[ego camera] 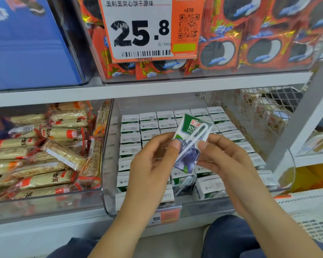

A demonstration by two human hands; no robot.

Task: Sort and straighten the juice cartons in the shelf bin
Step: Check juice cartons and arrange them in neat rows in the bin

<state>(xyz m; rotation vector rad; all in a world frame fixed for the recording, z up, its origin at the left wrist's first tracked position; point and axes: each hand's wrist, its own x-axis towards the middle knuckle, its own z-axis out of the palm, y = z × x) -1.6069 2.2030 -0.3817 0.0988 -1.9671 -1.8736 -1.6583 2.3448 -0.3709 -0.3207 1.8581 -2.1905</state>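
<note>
My left hand (153, 164) and right hand (229, 159) pinch 1 small green-and-purple juice carton with a straw (189, 144), tilted above the clear plastic shelf bin (108, 183). I should turn it upright, then seat it flush among the white-topped carton rows (149, 125).

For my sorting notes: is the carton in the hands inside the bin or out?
Out: both hands, left hand and right hand, hold the juice carton above the rows in the bin.

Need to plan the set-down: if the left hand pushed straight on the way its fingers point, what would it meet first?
Probably the rows of white-topped juice cartons standing in the clear plastic bin; depth is unclear.
</note>
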